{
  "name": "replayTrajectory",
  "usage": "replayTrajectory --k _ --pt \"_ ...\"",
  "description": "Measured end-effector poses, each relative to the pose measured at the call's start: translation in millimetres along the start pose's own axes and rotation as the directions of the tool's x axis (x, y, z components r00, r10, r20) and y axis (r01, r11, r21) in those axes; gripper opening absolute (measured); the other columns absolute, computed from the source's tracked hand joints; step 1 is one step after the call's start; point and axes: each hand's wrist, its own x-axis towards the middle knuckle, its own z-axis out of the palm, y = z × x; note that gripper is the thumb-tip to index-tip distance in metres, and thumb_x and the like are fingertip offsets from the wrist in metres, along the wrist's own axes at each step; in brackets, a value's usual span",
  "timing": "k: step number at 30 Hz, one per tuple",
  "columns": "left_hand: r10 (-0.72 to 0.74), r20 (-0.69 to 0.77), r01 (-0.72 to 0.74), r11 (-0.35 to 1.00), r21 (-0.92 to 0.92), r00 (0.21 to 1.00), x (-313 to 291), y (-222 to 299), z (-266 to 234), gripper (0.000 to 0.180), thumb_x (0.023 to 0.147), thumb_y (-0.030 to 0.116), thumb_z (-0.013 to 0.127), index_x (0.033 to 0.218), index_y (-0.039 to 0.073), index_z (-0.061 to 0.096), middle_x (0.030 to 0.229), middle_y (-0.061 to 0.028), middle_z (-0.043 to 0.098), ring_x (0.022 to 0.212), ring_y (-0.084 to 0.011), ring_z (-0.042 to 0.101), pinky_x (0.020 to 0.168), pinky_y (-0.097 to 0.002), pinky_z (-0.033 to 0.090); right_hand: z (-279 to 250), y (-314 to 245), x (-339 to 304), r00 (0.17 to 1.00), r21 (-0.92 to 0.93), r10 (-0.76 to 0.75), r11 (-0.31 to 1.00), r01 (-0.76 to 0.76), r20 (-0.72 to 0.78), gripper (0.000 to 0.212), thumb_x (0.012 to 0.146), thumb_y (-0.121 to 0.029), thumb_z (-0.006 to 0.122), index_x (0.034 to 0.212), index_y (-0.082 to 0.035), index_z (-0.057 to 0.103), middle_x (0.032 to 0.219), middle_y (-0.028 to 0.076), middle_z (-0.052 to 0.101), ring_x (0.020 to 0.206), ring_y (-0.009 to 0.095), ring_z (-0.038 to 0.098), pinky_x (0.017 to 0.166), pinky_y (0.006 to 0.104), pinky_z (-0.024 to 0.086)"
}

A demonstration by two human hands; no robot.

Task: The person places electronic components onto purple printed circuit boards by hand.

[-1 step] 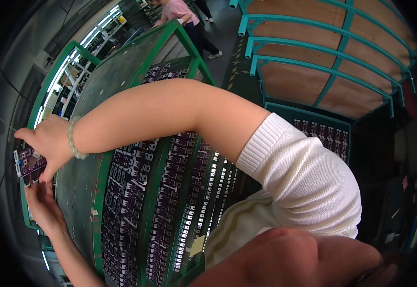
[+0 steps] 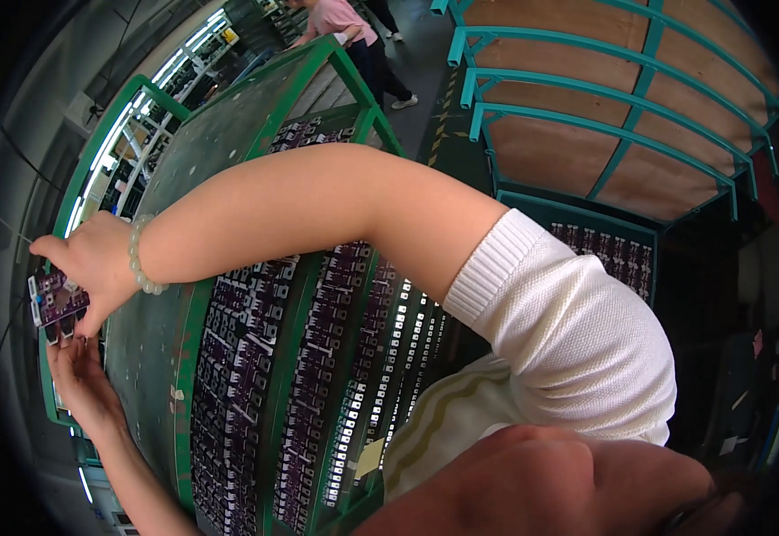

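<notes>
At the far left, a purple circuit board (image 2: 57,302) with a white connector along one edge is held between both of my hands. My right hand (image 2: 99,259) reaches across from the right, a pale bead bracelet on its wrist, and its fingers close on the board's upper and inner side. Coming up from below, my left hand (image 2: 84,380) pinches the board's lower edge near some dark parts. A thin line stands out by a right fingertip; I cannot tell whether it is a tool or a wire. Part of the board is hidden behind my fingers.
Beneath my right arm, a green rack (image 2: 184,357) bears several shelves of purple circuit boards (image 2: 229,375). A teal frame (image 2: 622,85) with brown panels stands at upper right, above another tray of boards (image 2: 617,255). A person (image 2: 340,22) in pink is in the background.
The circuit board and my hands have shifted only slightly within the view. My grip looks the same.
</notes>
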Motion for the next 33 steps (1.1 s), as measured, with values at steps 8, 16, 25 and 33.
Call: replayTrajectory --k 8,16,25,33 --pt "0.113 -0.108 -0.108 0.993 0.049 0.988 -13.6 -2.3 40.3 0.024 0.106 0.019 0.060 0.121 0.000 0.057 0.115 -0.0102 0.069 0.105 -0.0175 0.068 0.100 -0.0359 0.055 0.4 -1.1 -2.6 1.000 0.049 -0.025 0.998 0.025 -0.008 0.111 0.060 -0.061 0.086 0.140 0.002 0.043 0.083 0.016 0.074 0.077 0.038 0.073 0.074 0.0444 0.057" --pt "0.100 -0.225 -0.072 0.989 0.129 0.969 6.8 -14.5 -37.8 0.018 0.106 0.020 0.060 0.118 0.007 0.062 0.111 -0.0030 0.070 0.092 -0.0105 0.067 0.080 -0.0265 0.054 20.4 8.6 15.3 0.999 0.093 -0.046 0.995 0.046 0.007 0.098 0.066 -0.068 0.082 0.130 0.001 0.056 0.104 0.017 0.074 0.098 0.035 0.072 0.085 0.0432 0.056" --pt "0.063 -0.282 -0.016 0.986 0.166 0.957 8.5 -25.7 -41.4 0.022 0.110 0.018 0.051 0.114 0.000 0.062 0.104 -0.0074 0.070 0.092 -0.0138 0.066 0.086 -0.0319 0.053 54.1 31.9 96.6 0.819 0.059 0.101 0.985 -0.162 0.565 0.093 0.070 -0.086 0.066 0.110 -0.001 0.077 0.111 0.018 0.075 0.106 0.031 0.071 0.093 0.0379 0.055" --pt "-0.022 -0.236 0.054 0.990 0.131 0.971 -6.2 -30.4 -37.1 0.024 0.111 0.019 0.049 0.116 0.000 0.062 0.106 -0.0059 0.070 0.091 -0.0114 0.066 0.083 -0.0291 0.052 70.4 28.4 59.4 0.904 0.266 0.078 0.942 -0.205 0.420 0.074 0.079 -0.078 0.066 0.097 -0.007 0.080 0.095 0.013 0.077 0.092 0.028 0.074 0.083 0.0349 0.056"
